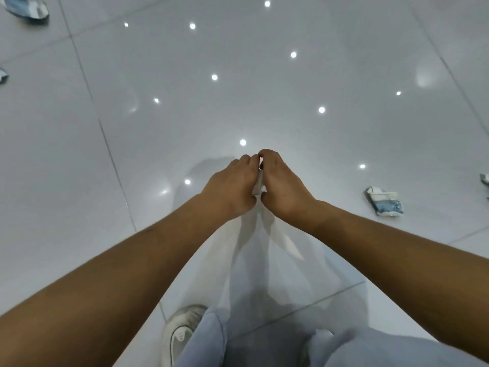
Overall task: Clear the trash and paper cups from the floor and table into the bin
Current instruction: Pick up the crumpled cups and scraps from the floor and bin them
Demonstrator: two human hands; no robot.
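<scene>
Two hands met at mid-frame, the left hand [232,184] and right hand [283,186] pressed side by side, fingers curled and pinching the top edge of a thin white plastic bag [264,260] that hung down toward the person's legs. Nearest of the trash, a crushed blue-and-white paper cup [385,201] lay on the glossy tiled floor [291,88] to the right, closer to the right hand, its long axis running left to right. Its print could not be read.

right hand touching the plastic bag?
Touching. The head view shows the right hand pinching the bunched top of the white plastic bag, opposite the left hand.
</scene>
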